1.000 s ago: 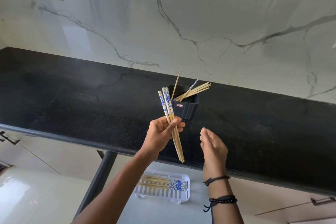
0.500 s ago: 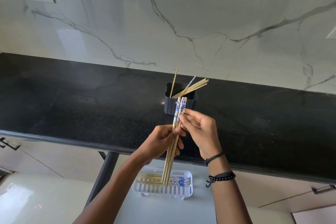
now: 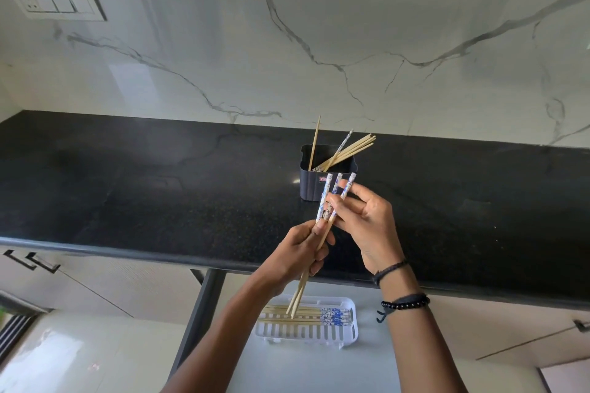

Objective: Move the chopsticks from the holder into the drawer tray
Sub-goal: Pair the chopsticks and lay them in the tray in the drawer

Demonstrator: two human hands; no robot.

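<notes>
Drawer tray [image 3: 350,333]: a white slotted plastic tray is seen nearest, at 6 o'clock, lying in the open drawer [image 3: 287,370] on its smooth pale floor. Several bamboo chopsticks [image 3: 306,317] with blue-patterned ends are laid lengthwise in it, side by side. Bare drawer floor is left around the tray.
Left hand [image 3: 297,254]: it is closed around the middle of three held chopsticks [image 3: 322,223], whose thin plain tips hang down over the tray without touching it.
Right hand [image 3: 367,220]: the fingers are pinched on the blue-and-white patterned upper ends of the same three sticks, which are fanned slightly apart at the top. Two dark bands are worn on the wrist, one of them beaded.
Counter [image 3: 127,195]: a black, speckled, polished stone slab with a rounded front edge is seen beyond the hands; it is left bare at 9 o'clock and at 3 o'clock.
Holder [image 3: 308,188]: a dark, ribbed, square-cornered box stands on the counter at 12 o'clock from the hands, just behind the stick tops. Plain sticks [image 3: 351,148] are leaned to its right rim, one is upright at its left.
Wall [image 3: 319,25]: glossy white marble with grey veins; a switch plate [image 3: 56,3] is set at 10 o'clock.
</notes>
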